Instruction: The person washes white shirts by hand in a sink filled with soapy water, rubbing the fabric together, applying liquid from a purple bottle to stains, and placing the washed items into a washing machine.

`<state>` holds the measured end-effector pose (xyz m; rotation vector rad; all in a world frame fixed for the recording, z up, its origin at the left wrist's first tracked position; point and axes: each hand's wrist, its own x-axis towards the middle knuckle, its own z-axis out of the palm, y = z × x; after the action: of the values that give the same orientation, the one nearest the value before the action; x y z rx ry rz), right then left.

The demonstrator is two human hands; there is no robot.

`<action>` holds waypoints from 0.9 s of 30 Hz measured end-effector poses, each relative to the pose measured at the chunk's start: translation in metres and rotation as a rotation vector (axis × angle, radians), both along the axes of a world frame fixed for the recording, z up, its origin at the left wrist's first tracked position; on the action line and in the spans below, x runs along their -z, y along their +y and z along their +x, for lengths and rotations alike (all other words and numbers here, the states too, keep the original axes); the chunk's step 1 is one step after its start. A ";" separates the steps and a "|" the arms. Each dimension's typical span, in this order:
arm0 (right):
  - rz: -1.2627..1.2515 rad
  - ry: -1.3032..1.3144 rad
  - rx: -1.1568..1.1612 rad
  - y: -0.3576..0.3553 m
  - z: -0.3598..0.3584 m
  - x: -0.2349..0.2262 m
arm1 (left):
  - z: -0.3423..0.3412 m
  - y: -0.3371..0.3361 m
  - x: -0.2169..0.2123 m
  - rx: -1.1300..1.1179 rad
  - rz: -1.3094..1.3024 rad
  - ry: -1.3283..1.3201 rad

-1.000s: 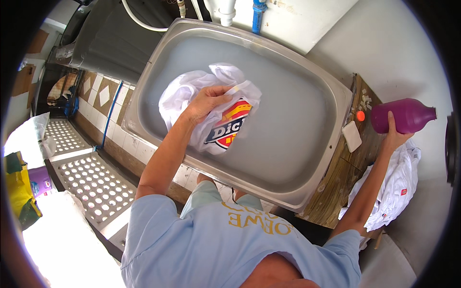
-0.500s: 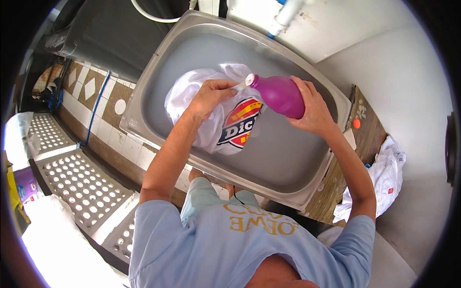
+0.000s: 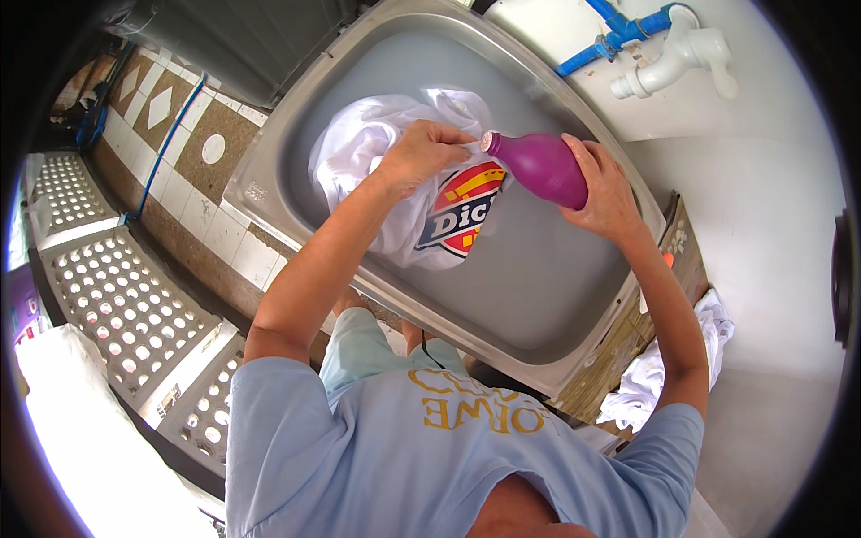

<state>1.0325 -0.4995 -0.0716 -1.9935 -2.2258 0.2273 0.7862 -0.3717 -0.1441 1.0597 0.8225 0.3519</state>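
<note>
Our right hand [image 3: 603,184] grips the purple bottle [image 3: 543,166] tipped on its side over the steel sink [image 3: 574,305]. Our left hand [image 3: 420,154] pinches at its mouth, just above the white printed shirt [image 3: 386,179] bunched beneath both hands. No liquid seen on the cloth; washing looks barely begun.

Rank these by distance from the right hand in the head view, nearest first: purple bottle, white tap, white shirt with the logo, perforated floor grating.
1. Purple bottle: held in the right hand, over the sink.
2. White shirt: just left of the bottle's mouth, in the sink.
3. White tap: on the wall, above the hand.
4. Perforated floor grating: far left, on the floor.
</note>
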 end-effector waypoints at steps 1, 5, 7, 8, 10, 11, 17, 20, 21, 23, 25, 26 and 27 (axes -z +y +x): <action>-0.004 -0.004 -0.006 0.000 -0.001 0.000 | 0.000 0.000 0.000 0.007 -0.010 0.002; -0.006 -0.035 -0.016 0.002 -0.001 -0.002 | 0.001 0.001 -0.002 0.030 -0.013 0.002; -0.010 -0.036 -0.024 0.004 0.001 -0.002 | 0.001 0.001 -0.005 0.035 0.003 0.022; -0.013 -0.036 -0.028 0.004 0.001 -0.002 | 0.001 0.000 -0.007 0.037 0.010 0.043; -0.020 -0.054 -0.027 0.005 0.000 -0.003 | 0.001 0.000 -0.006 0.034 0.039 0.056; -0.024 -0.063 -0.029 0.005 0.000 -0.003 | 0.002 0.000 -0.002 0.029 0.060 0.049; -0.073 -0.097 -0.014 0.005 -0.001 -0.003 | 0.003 -0.004 0.009 0.000 0.338 0.162; -0.085 -0.123 -0.018 0.007 -0.004 -0.002 | 0.004 -0.006 0.009 0.006 0.474 0.265; -0.081 -0.133 -0.020 0.006 -0.003 -0.001 | 0.005 -0.006 0.008 0.015 0.520 0.306; -0.068 -0.151 -0.030 0.007 -0.004 0.001 | 0.005 -0.007 0.008 0.009 0.561 0.307; -0.073 -0.116 -0.014 0.005 -0.003 0.006 | 0.004 -0.007 0.007 0.001 0.548 0.304; -0.076 -0.100 -0.006 0.004 -0.002 0.009 | 0.004 -0.006 0.008 -0.003 0.513 0.301; -0.067 -0.076 0.003 0.003 -0.002 0.011 | 0.004 -0.006 0.008 -0.007 0.479 0.298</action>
<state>1.0300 -0.4965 -0.0830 -2.0724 -2.2904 0.2325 0.7906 -0.3775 -0.1522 1.5826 1.0348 0.4141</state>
